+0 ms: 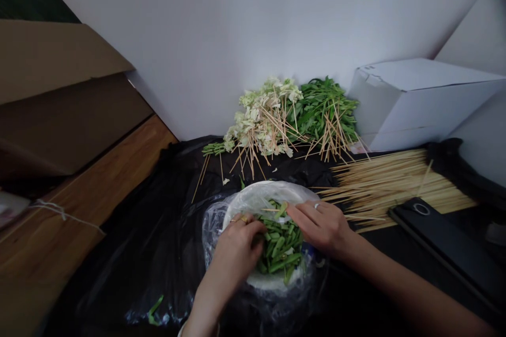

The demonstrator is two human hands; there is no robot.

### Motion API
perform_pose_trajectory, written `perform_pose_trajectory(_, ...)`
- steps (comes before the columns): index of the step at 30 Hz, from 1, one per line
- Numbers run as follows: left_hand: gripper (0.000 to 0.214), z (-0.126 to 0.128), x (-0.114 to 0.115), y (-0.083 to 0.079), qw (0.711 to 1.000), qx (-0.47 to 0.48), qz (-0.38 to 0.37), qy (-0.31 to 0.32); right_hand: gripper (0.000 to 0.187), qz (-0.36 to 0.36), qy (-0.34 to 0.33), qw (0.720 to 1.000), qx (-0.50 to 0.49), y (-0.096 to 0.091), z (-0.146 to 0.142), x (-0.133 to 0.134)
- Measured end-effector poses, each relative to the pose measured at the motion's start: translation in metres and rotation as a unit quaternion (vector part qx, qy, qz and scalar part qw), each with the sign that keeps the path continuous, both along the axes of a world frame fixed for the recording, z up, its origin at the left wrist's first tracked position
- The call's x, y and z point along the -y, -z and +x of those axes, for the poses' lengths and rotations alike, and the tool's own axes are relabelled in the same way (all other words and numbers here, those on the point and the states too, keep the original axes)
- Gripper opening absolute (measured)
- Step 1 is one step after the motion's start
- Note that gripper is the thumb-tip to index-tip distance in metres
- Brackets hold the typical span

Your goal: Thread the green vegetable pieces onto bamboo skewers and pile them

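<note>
A round white bowl lined with clear plastic holds many cut green vegetable pieces that look like bean pods. My left hand reaches over its left rim, fingers bent and closed at the greens; whatever they pinch is hidden. At the far right side of the bowl, my right hand is closed, with a green piece at its fingertips. A thin bamboo skewer shows its pale end beside that piece, and the right fingers appear to grip it. Rings are on both hands.
Skewered pale leaves and skewered dark greens lie against the wall. Many loose bamboo skewers lie at right, by a black phone. A white box, a cardboard box and black plastic sheeting surround the bowl.
</note>
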State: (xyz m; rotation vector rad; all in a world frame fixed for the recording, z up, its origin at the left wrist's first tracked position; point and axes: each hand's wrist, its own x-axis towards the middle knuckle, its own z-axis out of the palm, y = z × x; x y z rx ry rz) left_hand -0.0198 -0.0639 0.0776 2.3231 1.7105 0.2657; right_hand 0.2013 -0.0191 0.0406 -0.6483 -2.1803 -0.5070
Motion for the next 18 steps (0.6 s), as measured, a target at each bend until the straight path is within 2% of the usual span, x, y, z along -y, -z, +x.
perform_pose_trajectory(2,0.032,0.002,-0.001,0.003,1.0,-0.009,0.001,0.021,0.025,-0.002,-0.003,1.0,0.001,0.0,0.0,0.0)
perform_pose_trajectory(8,0.043,0.006,-0.005,0.011,0.997,-0.055,0.046,0.029,0.025,0.004,0.004,1.0,0.007,-0.001,0.0,0.0)
perform_pose_trajectory(11,0.039,0.005,-0.006,0.013,0.995,-0.072,0.055,0.051,0.027,0.0,0.004,1.0,0.007,0.0,0.0,0.0)
perform_pose_trajectory(15,0.034,0.003,-0.007,0.013,0.996,-0.035,0.045,0.063,0.028,-0.003,0.001,1.0,0.008,0.002,0.0,0.0)
perform_pose_trajectory(18,0.036,0.0,-0.007,0.012,0.999,0.025,0.024,0.04,0.028,-0.004,0.005,1.0,0.009,0.002,0.0,0.0)
